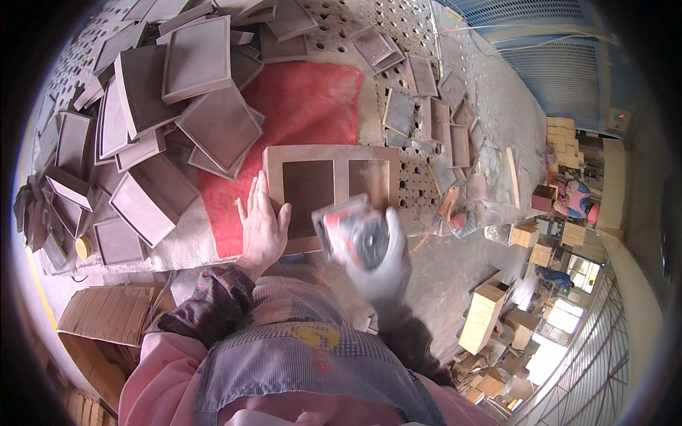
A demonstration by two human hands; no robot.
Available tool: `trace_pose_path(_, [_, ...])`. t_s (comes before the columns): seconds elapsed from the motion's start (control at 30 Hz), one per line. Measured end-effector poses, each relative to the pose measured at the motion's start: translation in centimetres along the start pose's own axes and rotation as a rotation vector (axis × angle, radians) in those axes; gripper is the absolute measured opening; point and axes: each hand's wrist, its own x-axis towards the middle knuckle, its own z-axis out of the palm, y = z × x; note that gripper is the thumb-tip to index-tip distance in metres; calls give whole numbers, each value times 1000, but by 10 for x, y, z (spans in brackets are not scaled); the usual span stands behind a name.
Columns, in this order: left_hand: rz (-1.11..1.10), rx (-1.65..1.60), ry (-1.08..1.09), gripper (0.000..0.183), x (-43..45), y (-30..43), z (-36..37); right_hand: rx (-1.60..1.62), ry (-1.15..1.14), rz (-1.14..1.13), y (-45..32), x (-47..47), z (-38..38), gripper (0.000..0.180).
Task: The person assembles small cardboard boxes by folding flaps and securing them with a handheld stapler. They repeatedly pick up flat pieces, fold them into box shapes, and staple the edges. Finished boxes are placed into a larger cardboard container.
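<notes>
In front of me a brown-grey wooden frame (pixel 330 153) with two rectangular openings lies partly on a red cloth (pixel 314 101). Flat against its left side rests my left hand (pixel 264 229), bare, with the thumb spread and nothing held. My right hand (pixel 386 271) wears a pale glove and is closed around a power sander (pixel 365 237). Motion blurs both the sander and the glove. The sander is at the frame's near edge, overlapping the right opening; whether its pad touches the wood I cannot tell.
Shallow wooden trays (pixel 197 58) are heaped on the left of the perforated bench (pixel 341 32). More small trays (pixel 437 117) lie on the right, near a wooden strip (pixel 512 175). Below left stands a cardboard box (pixel 101 319). Another person (pixel 578 199) is at far right.
</notes>
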Motion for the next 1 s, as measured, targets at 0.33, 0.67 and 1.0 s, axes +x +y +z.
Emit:
trace_pose_path(0.33, [5, 25, 14, 82, -1, 0, 1, -67, 21, -96, 22, 96, 35, 99])
trace_pose_path(0.67, [17, -2, 1, 81, 1, -3, 1, -90, 1, -1, -5, -18, 3, 91])
trace_pose_path(1.0, [12, 51, 46, 78, 0, -3, 5, -144, 32, -101, 7, 17, 8, 91])
